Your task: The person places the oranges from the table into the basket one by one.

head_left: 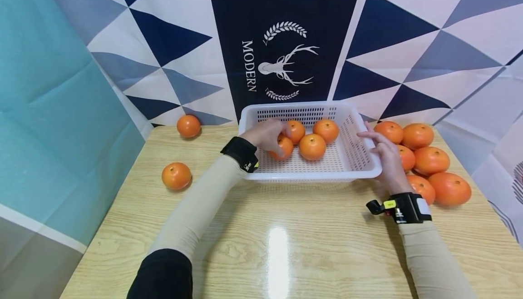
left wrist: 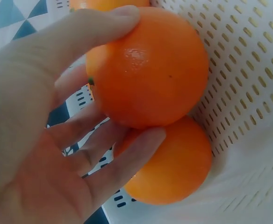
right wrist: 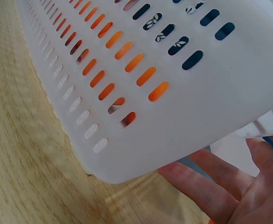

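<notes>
A white perforated plastic basket (head_left: 314, 176) stands on the table and holds several oranges. Inside it at the left, my left hand (head_left: 264, 134) grips an orange (left wrist: 150, 67), thumb on one side and fingers curled round the other. A second orange (left wrist: 174, 165) lies right against it in the left wrist view. Two more basket oranges, a front one (head_left: 312, 147) and a rear one (head_left: 326, 130), sit just to the right. My right hand (head_left: 387, 158) touches the basket's right rim with fairly straight fingers; the right wrist view shows these fingers (right wrist: 206, 189) beside the basket's outer wall.
Several oranges (head_left: 431, 160) are grouped on the table right of the basket, close to my right hand. Two others lie at the left, one at the back (head_left: 189, 126) and one nearer (head_left: 176, 176). A patterned cloth (head_left: 180, 40) hangs behind the wooden table (head_left: 327, 244).
</notes>
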Tool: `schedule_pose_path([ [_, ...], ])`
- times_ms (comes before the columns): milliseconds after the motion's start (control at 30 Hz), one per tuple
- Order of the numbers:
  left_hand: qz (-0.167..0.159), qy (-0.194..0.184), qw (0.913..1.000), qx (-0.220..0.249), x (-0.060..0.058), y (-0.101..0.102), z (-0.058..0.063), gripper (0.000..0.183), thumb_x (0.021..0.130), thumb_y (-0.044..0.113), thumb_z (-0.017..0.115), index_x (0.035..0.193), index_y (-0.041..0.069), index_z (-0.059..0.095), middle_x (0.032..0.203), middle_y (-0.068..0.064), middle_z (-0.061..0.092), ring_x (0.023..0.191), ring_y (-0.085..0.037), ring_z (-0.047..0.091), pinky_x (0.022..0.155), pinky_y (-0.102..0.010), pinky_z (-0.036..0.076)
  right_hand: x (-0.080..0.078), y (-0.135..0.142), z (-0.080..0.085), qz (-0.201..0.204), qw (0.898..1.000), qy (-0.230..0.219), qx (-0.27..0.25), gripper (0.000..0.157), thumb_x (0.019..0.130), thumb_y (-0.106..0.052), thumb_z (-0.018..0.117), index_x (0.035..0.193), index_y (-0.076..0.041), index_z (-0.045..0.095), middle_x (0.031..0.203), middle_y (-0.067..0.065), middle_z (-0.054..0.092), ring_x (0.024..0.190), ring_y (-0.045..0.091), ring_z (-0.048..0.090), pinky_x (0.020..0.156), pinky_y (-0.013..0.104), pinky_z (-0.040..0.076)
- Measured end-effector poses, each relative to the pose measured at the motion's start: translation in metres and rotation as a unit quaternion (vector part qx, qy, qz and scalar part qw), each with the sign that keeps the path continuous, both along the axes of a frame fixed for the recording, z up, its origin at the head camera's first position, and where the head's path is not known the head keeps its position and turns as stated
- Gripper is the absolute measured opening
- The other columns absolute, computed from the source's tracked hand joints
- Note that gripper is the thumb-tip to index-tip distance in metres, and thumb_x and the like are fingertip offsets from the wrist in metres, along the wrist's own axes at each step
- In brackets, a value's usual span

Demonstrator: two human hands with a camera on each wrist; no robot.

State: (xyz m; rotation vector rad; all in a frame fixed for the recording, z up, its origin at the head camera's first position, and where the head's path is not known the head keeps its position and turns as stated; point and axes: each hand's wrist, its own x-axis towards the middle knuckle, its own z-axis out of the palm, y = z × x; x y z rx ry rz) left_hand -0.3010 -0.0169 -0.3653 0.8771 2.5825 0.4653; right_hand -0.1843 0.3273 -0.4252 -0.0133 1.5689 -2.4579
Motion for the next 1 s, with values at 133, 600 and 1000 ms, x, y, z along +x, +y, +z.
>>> schedule_pose_path([
  [133, -0.011, 0.002, 0.9999, -0.011, -0.0003, 0.0013, -0.0019, 0.057, 0.089, 0.017, 0.096, 0.140, 0.011, 0.070, 0.141, -0.009, 0.071, 0.127, -0.028, 0.057, 0.121, -0.040, 0.048, 0.0014, 0.0002, -0.0001, -0.003, 1.000, -0.002, 0.003, 0.056, 0.121, -0.037, 0.040, 0.177, -0.036, 0.035, 0.189, -0.008, 0.022, 0.169, 0.013, 0.033, 0.120, 0.024, 0.054],
  [600, -0.030, 0.008, 0.9993, -0.019, 0.0007, 0.0017, -0.0036, 0.060, 0.088, 0.014, 0.097, 0.141, 0.009, 0.069, 0.143, -0.009, 0.072, 0.130, -0.028, 0.059, 0.126, -0.039, 0.047, 0.0027, 0.0009, 0.0007, -0.001, 1.000, -0.004, 0.007, 0.055, 0.121, -0.036, 0.040, 0.177, -0.036, 0.036, 0.188, -0.012, 0.023, 0.170, 0.013, 0.031, 0.119, 0.024, 0.055],
  [1000, -0.015, 0.001, 0.9998, 0.014, 0.0026, -0.0001, 0.0026, 0.061, 0.088, 0.011, 0.096, 0.143, 0.007, 0.071, 0.146, -0.009, 0.072, 0.134, -0.028, 0.060, 0.127, -0.040, 0.048, 0.0015, 0.0016, -0.0025, 0.007, 1.000, 0.015, 0.008, 0.056, 0.122, -0.034, 0.037, 0.178, -0.033, 0.032, 0.189, -0.006, 0.021, 0.163, 0.014, 0.047, 0.119, 0.028, 0.057],
])
